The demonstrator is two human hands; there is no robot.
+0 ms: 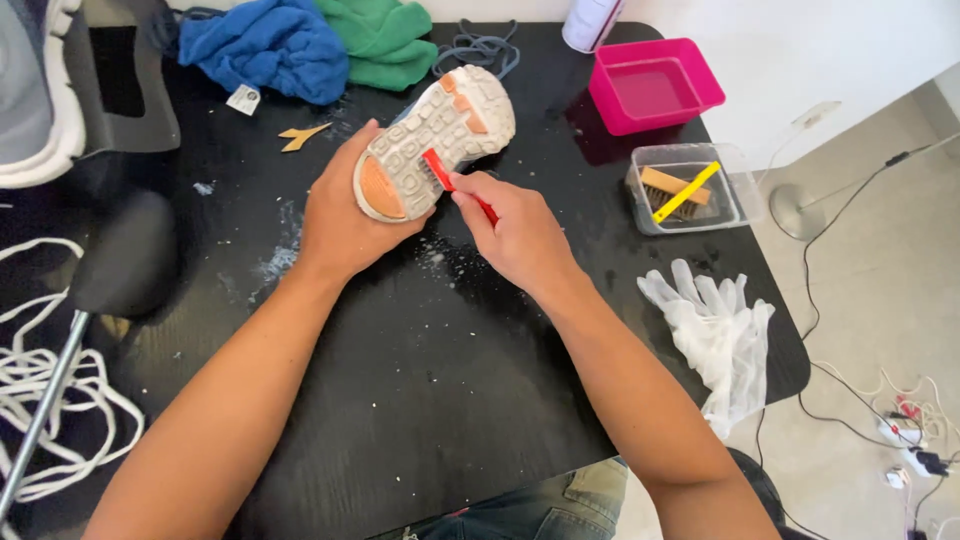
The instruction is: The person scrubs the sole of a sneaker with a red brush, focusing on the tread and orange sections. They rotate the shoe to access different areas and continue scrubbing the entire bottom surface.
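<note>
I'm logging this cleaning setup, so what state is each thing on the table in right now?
Shoe: sole up, held at the heel end by the left hand.
Red brush: gripped in the right hand, bristles on the sole.
Pink tub: open, holding liquid.
Clear box: open, with a wooden brush and a yellow tool inside.
White gloves: off, lying crumpled.
Blue cloth: bunched up.
Green cloth: bunched up.
Table: speckled with white flecks.

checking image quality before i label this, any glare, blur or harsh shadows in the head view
Head view: even, soft light; sharp on the shoe sole and red brush; mild sheen on the black table; soft shadow under the right hand; slight wide-angle stretch toward the edges.
</note>
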